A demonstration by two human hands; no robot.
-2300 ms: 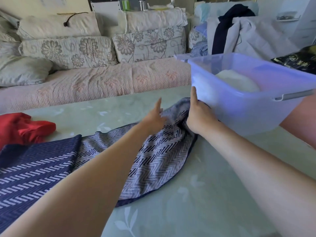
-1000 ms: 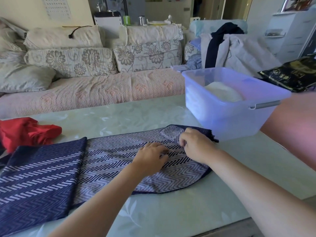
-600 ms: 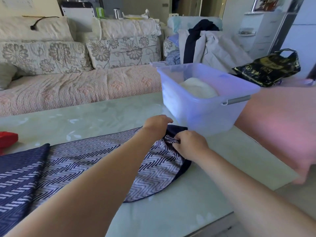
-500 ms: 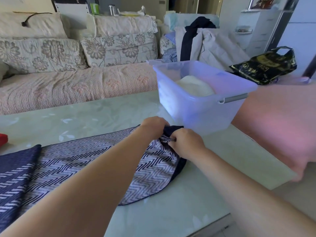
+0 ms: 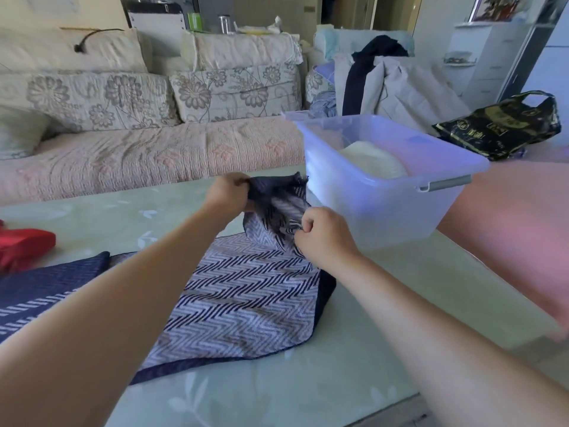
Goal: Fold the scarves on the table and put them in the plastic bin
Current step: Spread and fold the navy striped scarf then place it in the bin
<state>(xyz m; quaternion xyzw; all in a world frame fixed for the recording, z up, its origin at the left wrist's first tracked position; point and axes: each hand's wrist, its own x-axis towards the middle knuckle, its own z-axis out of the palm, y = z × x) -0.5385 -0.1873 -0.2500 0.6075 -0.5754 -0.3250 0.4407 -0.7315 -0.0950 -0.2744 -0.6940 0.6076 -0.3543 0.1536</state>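
On the table (image 5: 308,389), both hands pinch the scarf (image 5: 243,297) end.

Ahead of you, a sofa (image 5: 138,155) with a pink quilted cover and floral cushions (image 5: 234,90) runs behind the pale green, leaf-patterned worktop (image 5: 308,389). A white drawer unit (image 5: 480,57) stands at far right. Daylight fills the room.

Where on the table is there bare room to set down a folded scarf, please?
Bare table runs along the far edge by the sofa, between the red cloth and the plastic bin. Another patch lies along the near edge, in front of the chevron scarf. The left side is crowded with cloth.
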